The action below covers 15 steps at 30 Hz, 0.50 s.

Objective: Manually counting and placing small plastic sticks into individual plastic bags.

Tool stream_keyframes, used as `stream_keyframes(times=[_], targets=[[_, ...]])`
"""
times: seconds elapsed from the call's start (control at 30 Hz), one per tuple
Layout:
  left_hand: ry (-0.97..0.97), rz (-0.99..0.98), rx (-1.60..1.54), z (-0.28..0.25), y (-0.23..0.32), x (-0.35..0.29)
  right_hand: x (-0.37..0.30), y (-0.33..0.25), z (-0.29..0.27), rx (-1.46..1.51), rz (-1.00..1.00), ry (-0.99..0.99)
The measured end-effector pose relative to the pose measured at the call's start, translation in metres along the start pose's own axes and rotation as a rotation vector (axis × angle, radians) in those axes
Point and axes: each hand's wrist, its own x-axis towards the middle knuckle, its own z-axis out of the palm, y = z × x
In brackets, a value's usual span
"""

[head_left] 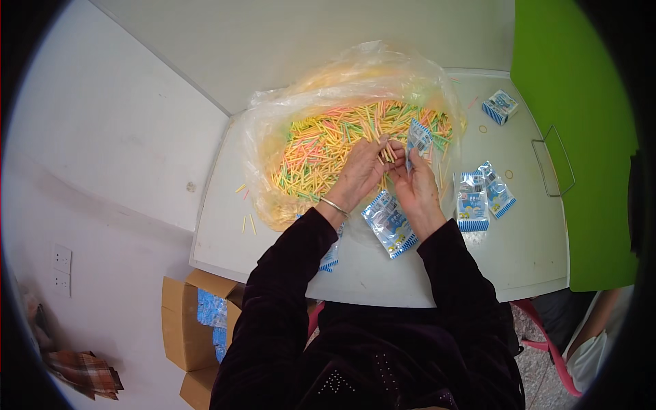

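A large clear plastic bag point(263, 137) lies wide open on the table, heaped with thin pastel sticks point(314, 147) in yellow, pink, green and orange. My left hand point(359, 174), with a bangle at the wrist, is closed on a few sticks point(387, 152) over the near side of the heap. Close beside it, my right hand point(418, 191) grips a small blue-and-white packet point(419, 135) between thumb and fingers. Whether that packet holds sticks I cannot tell. Under my right wrist lies another blue packet point(389, 224). My left forearm partly covers more packets point(331, 258).
Two blue packets point(471, 201) overlap on the white table point(529, 236) at the right; a folded packet point(500, 106) lies farther back. Rubber bands point(508, 175) and loose sticks are scattered. A green panel point(581, 102) bounds the right side. An open carton point(181, 324) of blue packets stands below left.
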Motion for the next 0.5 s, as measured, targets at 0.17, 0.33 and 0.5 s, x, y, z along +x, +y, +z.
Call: stream_keyframes(times=[0.17, 0.33, 0.5], targets=[[0.011, 0.134, -0.079, 0.006, -0.022, -0.004, 0.013, 0.007, -0.006, 0.093, -0.046, 0.047], [0.122, 0.253, -0.112, 0.012, -0.037, 0.0, 0.018, 0.01, -0.004, 0.082, -0.101, 0.072], [0.141, 0.232, -0.143, 0.012, -0.037, 0.005, 0.007, 0.003, 0.007, 0.075, -0.154, 0.065]])
